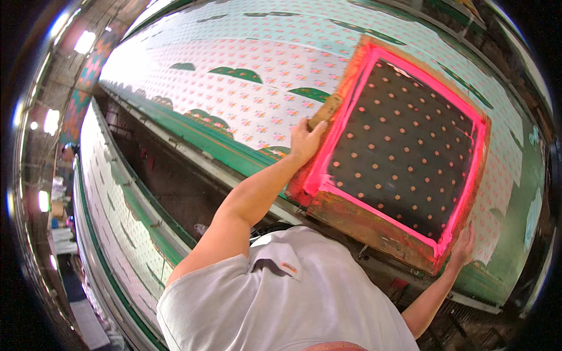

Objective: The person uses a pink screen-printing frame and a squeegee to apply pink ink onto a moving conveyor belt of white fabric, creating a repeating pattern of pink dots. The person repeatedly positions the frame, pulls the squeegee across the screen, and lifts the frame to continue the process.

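A large screen-printing frame (374, 219) lies slanted over the printed cloth in front of me. Its wooden sides are smeared with bright pink, and its dark mesh (404, 146) carries rows of small pale dots. At the left side, my left hand (307, 142) is closed round a short wooden block (325, 111) that runs along the frame's edge. My right hand (463, 244) grips the near right side, with the fingers along the outer edge and part of the grip hidden. Whether the frame touches the cloth I cannot tell.
Pale cloth (257, 114) with small pink flower motifs covers the long table, which has a green edge (228, 155). Several dark green curved patches show on it. Left of a dark aisle (170, 187) runs a second long table (117, 216) with similar cloth.
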{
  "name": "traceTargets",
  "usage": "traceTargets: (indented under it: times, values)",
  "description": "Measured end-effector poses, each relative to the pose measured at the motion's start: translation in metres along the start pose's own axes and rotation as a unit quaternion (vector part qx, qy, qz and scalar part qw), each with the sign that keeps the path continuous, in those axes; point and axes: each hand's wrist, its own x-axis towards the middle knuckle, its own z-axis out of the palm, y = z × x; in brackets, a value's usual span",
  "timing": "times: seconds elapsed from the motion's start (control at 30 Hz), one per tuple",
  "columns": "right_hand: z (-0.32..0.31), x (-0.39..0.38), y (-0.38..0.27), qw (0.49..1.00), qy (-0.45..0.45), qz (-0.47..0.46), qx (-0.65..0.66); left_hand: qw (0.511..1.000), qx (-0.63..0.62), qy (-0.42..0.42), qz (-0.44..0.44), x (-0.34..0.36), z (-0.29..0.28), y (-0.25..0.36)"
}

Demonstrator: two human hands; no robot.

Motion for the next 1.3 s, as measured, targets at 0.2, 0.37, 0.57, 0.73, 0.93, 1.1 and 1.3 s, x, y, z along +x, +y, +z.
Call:
traceTargets:
  times: [0.2, 0.37, 0.57, 0.73, 0.93, 1.1, 1.3]
  values:
    - [0.073, -0.089, -0.117, 0.931, -0.207, -0.222, -0.203, 0.997, 0.054, -0.035, -0.047, 0.003, 0.017, -0.016]
    - [0.14, -0.164, -0.165, 0.888, -0.27, -0.263, -0.262, 0.996, 0.05, -0.008, -0.07, -0.003, 0.015, -0.006]
    - [0.16, -0.167, -0.18, 0.849, -0.222, -0.342, -0.336, 0.998, 0.02, -0.01, -0.059, -0.003, 0.007, -0.005]
    - [0.172, -0.15, -0.184, 0.847, -0.176, -0.357, -0.354, 0.998, -0.042, 0.006, 0.04, -0.002, 0.017, -0.015]
    - [0.187, -0.112, -0.198, 0.859, -0.209, -0.329, -0.331, 0.996, -0.026, 0.035, 0.073, -0.005, 0.018, -0.022]
    - [0.188, -0.056, -0.196, 0.875, -0.301, -0.261, -0.276, 0.997, -0.003, 0.033, 0.065, -0.004, 0.016, -0.021]
    - [0.191, -0.001, -0.184, 0.842, -0.469, -0.073, -0.258, 0.997, 0.009, 0.053, 0.048, -0.007, 0.015, -0.014]
